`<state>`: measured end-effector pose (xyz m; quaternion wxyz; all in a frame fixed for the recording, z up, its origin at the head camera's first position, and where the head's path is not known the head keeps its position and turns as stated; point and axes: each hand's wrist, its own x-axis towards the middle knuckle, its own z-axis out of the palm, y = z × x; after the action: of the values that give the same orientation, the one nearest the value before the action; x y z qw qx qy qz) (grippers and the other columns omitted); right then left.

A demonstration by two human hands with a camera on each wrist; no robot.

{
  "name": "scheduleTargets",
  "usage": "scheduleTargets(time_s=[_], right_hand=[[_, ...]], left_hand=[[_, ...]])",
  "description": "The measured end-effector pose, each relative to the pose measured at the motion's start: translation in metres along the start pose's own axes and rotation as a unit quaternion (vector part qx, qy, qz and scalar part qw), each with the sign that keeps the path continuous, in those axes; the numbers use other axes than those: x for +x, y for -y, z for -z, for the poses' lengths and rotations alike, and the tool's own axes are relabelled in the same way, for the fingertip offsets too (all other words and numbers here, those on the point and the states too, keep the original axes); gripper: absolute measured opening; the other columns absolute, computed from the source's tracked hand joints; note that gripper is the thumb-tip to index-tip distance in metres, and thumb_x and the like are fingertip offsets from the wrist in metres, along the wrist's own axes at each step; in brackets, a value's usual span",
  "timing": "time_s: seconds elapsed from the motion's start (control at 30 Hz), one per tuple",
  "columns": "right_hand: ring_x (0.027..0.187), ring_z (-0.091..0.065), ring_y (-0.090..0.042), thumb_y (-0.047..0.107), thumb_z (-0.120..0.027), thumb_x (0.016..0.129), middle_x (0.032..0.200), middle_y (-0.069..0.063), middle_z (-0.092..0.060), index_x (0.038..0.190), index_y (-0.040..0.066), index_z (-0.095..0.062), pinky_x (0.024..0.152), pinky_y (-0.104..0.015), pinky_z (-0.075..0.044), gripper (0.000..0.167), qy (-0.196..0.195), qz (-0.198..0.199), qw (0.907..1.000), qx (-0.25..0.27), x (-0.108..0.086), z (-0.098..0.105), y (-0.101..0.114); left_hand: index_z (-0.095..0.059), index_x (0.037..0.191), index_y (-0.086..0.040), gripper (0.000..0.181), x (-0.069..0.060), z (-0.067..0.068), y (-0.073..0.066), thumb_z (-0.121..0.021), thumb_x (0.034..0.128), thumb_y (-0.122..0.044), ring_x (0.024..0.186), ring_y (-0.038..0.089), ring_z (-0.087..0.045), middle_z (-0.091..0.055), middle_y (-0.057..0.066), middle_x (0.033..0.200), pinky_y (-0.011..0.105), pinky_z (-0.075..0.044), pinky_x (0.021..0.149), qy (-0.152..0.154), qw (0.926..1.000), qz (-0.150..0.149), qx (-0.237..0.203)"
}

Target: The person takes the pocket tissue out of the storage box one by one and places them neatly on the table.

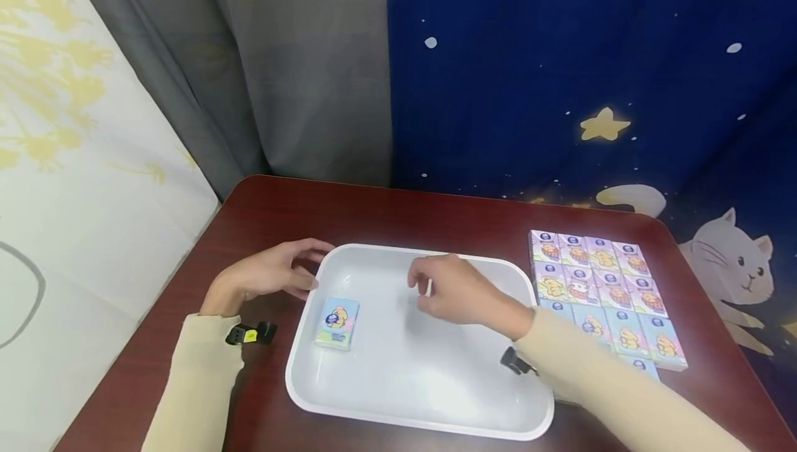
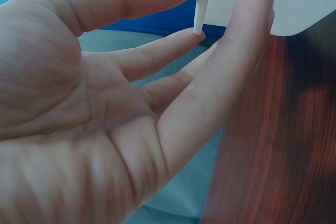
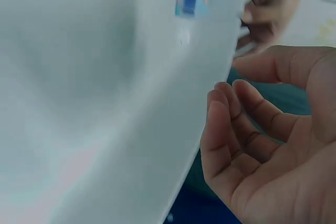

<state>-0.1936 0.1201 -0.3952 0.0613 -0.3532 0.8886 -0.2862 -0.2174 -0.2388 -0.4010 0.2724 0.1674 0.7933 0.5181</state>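
Observation:
A shallow white tray (image 1: pixel 429 362) lies on the table. Inside it, near the left wall, is one small blue pack (image 1: pixel 337 324) with a yellow cartoon print, perhaps pocket tissues; its end also shows in the right wrist view. My left hand (image 1: pixel 280 272) is at the tray's upper-left corner, thumb and fingertips against the outside of the rim (image 2: pixel 203 3), fingers relaxed. Over the middle of the tray hovers my right hand (image 1: pixel 457 289), fingers loosely bent, thumb apart from them. Nothing sits between the fingers (image 3: pixel 218 135) in the right wrist view.
Right of the tray, similar packs (image 1: pixel 613 293) lie in close rows, pink and purple at the back, blue in front; my right forearm covers some. The dark red table (image 1: pixel 373 210) ends at a grey curtain (image 1: pixel 311 57) and a blue starry one (image 1: pixel 529 92).

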Motion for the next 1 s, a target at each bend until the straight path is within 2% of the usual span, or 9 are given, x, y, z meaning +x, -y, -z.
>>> scheduleTargets(time_s=[0.13, 0.17, 0.33, 0.43, 0.53, 0.73, 0.87, 1.0], right_hand=[[0.085, -0.064, -0.018, 0.013, -0.079, 0.092, 0.095, -0.002, -0.074, 0.116, 0.006, -0.077, 0.078, -0.035, -0.058, 0.024, 0.053, -0.032, 0.9981, 0.004, 0.021, -0.022, 0.013], [0.087, -0.063, -0.018, 0.013, -0.081, 0.092, 0.095, -0.002, -0.073, 0.117, 0.005, -0.077, 0.079, -0.036, -0.058, 0.026, 0.068, -0.055, 0.9962, 0.005, 0.025, -0.022, 0.024], [0.096, -0.063, -0.016, 0.036, -0.087, 0.093, 0.111, -0.002, -0.072, 0.134, 0.007, -0.072, 0.087, -0.036, -0.058, 0.052, 0.109, -0.098, 0.9892, 0.008, 0.043, -0.048, 0.035], [0.094, -0.063, -0.013, 0.045, -0.089, 0.089, 0.118, -0.002, -0.07, 0.142, 0.008, -0.068, 0.085, -0.033, -0.058, 0.068, 0.118, -0.099, 0.988, -0.003, 0.05, -0.06, 0.04], [0.087, -0.06, -0.01, 0.048, -0.093, 0.084, 0.113, 0.001, -0.066, 0.144, 0.008, -0.066, 0.078, -0.029, -0.056, 0.078, 0.126, -0.094, 0.9872, -0.025, 0.055, -0.069, 0.046], [0.083, -0.055, -0.009, 0.046, -0.095, 0.078, 0.103, 0.005, -0.055, 0.138, 0.008, -0.067, 0.068, -0.026, -0.051, 0.076, 0.129, -0.077, 0.9859, -0.074, 0.057, -0.078, 0.052], [0.084, -0.054, -0.01, 0.04, -0.096, 0.077, 0.102, 0.005, -0.055, 0.137, 0.009, -0.063, 0.068, -0.025, -0.05, 0.075, 0.125, -0.068, 0.9876, -0.067, 0.057, -0.079, 0.052], [0.087, -0.057, -0.009, 0.032, -0.098, 0.078, 0.105, 0.003, -0.061, 0.141, 0.008, -0.057, 0.075, -0.024, -0.052, 0.079, 0.123, -0.062, 0.99, -0.03, 0.054, -0.075, 0.05]], left_hand=[[-0.046, 0.159, 0.003, 0.065, 0.0, 0.0, 0.0, -0.073, 0.0997, 0.002, 0.111, 0.038, -0.074, -0.062, 0.027, 0.142, 0.05, -0.066, 0.087, -0.008, 0.9999, 0.011, 0.005], [-0.046, 0.159, 0.003, 0.065, 0.0, 0.0, 0.001, -0.073, 0.0996, 0.002, 0.111, 0.038, -0.074, -0.062, 0.027, 0.142, 0.05, -0.066, 0.087, -0.009, 0.9999, 0.013, 0.006], [-0.046, 0.159, 0.003, 0.065, 0.0, 0.0, 0.002, -0.072, 0.0991, 0.003, 0.11, 0.037, -0.074, -0.062, 0.027, 0.142, 0.05, -0.067, 0.086, -0.01, 0.9998, 0.015, 0.007], [-0.045, 0.159, 0.004, 0.066, 0.0, 0.0, 0.001, -0.071, 0.0991, 0.004, 0.11, 0.037, -0.075, -0.061, 0.028, 0.142, 0.051, -0.066, 0.087, -0.006, 0.9999, 0.009, 0.006], [-0.044, 0.16, 0.005, 0.067, 0.0, -0.001, -0.001, -0.071, 0.0987, 0.005, 0.11, 0.037, -0.075, -0.06, 0.029, 0.143, 0.051, -0.066, 0.087, -0.004, 1.0, 0.007, 0.001], [-0.044, 0.16, 0.006, 0.066, 0.001, -0.001, -0.004, -0.07, 0.099, 0.006, 0.11, 0.038, -0.075, -0.061, 0.03, 0.143, 0.051, -0.066, 0.086, -0.004, 1.0, 0.005, 0.003], [-0.044, 0.16, 0.005, 0.066, 0.001, -0.002, -0.004, -0.07, 0.0986, 0.005, 0.111, 0.038, -0.074, -0.061, 0.029, 0.143, 0.052, -0.066, 0.087, -0.006, 0.9999, 0.008, 0.002], [-0.045, 0.159, 0.005, 0.066, 0.0, -0.001, -0.003, -0.07, 0.0983, 0.004, 0.111, 0.037, -0.074, -0.061, 0.029, 0.143, 0.052, -0.066, 0.087, -0.007, 0.9999, 0.008, 0.006]])
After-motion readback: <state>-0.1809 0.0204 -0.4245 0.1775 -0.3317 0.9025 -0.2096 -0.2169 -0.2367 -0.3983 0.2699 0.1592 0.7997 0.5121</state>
